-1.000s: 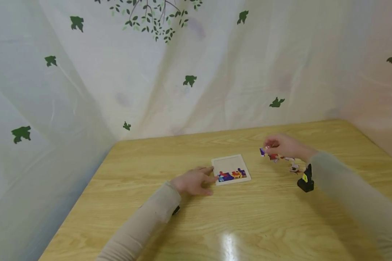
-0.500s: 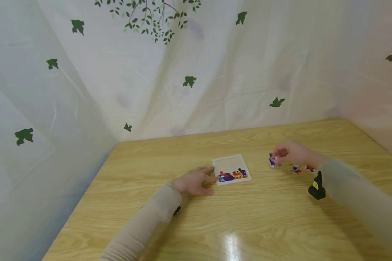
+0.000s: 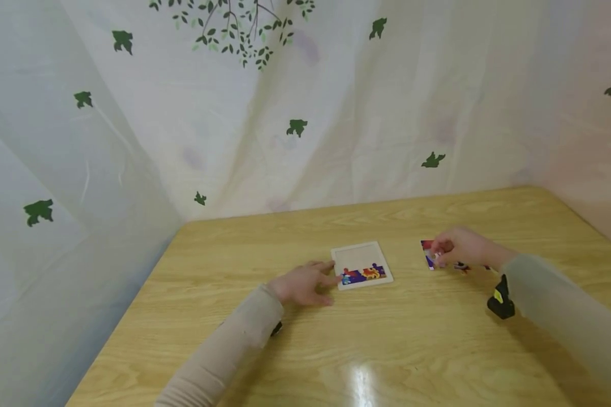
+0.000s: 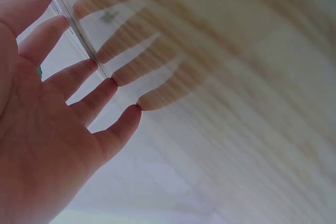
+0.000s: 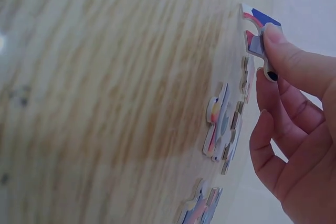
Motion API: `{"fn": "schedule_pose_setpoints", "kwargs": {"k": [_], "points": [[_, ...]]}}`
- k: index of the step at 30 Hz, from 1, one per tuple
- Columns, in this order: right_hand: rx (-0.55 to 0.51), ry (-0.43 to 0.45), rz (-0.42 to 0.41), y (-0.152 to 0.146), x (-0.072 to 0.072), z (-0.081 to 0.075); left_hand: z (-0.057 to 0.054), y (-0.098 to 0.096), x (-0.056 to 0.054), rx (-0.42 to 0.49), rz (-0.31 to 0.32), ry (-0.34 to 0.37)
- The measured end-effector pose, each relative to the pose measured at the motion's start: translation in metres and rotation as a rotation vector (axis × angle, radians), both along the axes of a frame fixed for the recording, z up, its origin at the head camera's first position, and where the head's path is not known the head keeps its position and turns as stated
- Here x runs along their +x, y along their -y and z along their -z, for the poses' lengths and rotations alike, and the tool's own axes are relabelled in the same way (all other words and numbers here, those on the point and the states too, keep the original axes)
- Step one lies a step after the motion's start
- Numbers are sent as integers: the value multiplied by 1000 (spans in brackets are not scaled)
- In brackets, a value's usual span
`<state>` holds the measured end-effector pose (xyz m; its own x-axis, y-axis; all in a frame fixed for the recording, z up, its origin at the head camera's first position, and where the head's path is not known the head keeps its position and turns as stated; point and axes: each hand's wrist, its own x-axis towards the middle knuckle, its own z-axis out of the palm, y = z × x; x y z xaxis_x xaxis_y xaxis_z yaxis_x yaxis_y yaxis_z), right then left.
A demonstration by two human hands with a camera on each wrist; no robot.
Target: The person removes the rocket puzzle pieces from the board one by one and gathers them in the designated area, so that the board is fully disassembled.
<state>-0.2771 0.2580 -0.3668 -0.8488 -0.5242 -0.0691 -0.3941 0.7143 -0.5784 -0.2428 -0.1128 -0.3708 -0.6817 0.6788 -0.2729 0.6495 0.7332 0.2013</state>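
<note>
My right hand [image 3: 460, 247] pinches a jigsaw piece [image 5: 257, 43] between thumb and fingers, just above the table. Blue, red and white print shows on the piece [image 3: 428, 255]. Several loose jigsaw pieces [image 5: 218, 124] lie on the table beneath and beside that hand, partly covered by it in the head view. To the left is a pale puzzle tray [image 3: 353, 254], its near part filled with a row of joined colourful pieces [image 3: 365, 275]. My left hand [image 3: 305, 284] lies with fingers spread, its fingertips at the tray's left edge.
The wood-grain table [image 3: 387, 345] carries a bright glare spot near the front. A pale curtain [image 3: 331, 164] with leaf and bird prints hangs behind it and along the sides. A black wrist camera [image 3: 501, 299] sits under the right wrist.
My right hand has moved right and toward me, carrying the pinched jigsaw piece and turning it. My left hand and the tray stay where they were.
</note>
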Motion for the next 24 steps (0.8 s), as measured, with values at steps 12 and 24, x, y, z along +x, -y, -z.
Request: {"fn": "schedule_pose_setpoints", "kwargs": {"k": [12,24], "points": [[24,-27,-13,-3,0,2,-2,1,-1,6,-3,-7],[107,-59,-15,4,0,6,-3,1,2,1,-4,-4]]}}
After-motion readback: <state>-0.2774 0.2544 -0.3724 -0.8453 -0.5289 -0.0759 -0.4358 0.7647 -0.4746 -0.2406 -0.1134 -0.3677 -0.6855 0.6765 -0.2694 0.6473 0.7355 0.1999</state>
